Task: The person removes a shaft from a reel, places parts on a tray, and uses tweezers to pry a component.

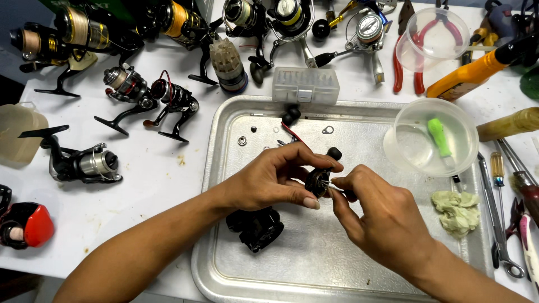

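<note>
My left hand (272,179) grips a small black round reel part (318,182) over the metal tray (224,264). Facing it, my right hand (379,216) pinches a thin metal tool whose tip touches that part. A black knob (334,152) sticks up just behind the part. Below my left hand a black reel body (255,227) lies on the tray. Small screws, a washer (242,140) and a ring (328,130) rest on the tray's far side.
Several fishing reels (84,164) lie on the white table at the left and back. A clear tub holding a green piece (439,136), a clear box (306,85), red pliers (397,67), an orange bottle (471,73), a rag (457,209) and screwdrivers (497,174) crowd the right.
</note>
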